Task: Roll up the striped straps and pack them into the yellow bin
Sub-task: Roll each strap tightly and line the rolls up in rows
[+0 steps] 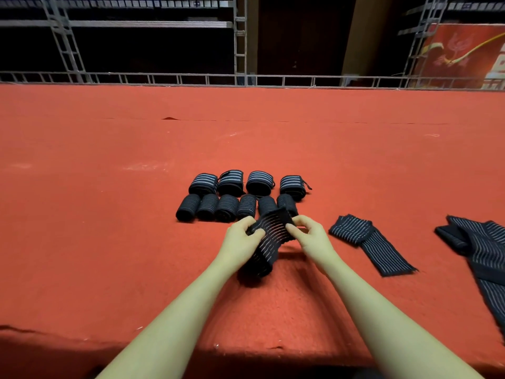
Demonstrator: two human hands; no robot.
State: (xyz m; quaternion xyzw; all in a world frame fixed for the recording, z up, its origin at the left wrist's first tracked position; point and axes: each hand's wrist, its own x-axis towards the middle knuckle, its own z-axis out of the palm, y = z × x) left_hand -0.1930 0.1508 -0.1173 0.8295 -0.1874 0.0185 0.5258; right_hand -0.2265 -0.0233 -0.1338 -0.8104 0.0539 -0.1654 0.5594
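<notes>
Where the red felt surface (109, 214) fills nearly the whole view, we work at its near edge, with a metal truss railing (191, 79) running along its far side. At the right edge lies a heap of unrolled striped straps (481, 242), and just left of it 1 flat strap (371, 242) with its far end folded over. Ahead of our hands sit 2 rows of finished rolls: 4 wider rolls (248, 183) behind, 6 slimmer rolls (226, 207) in front, touching side by side. We hold 1 strap (269, 239) above the felt; our left hand (240, 242) and right hand (311, 236) pinch its upper end with curled fingers, while its lower end hangs toward us. The yellow bin lies out of view.
</notes>
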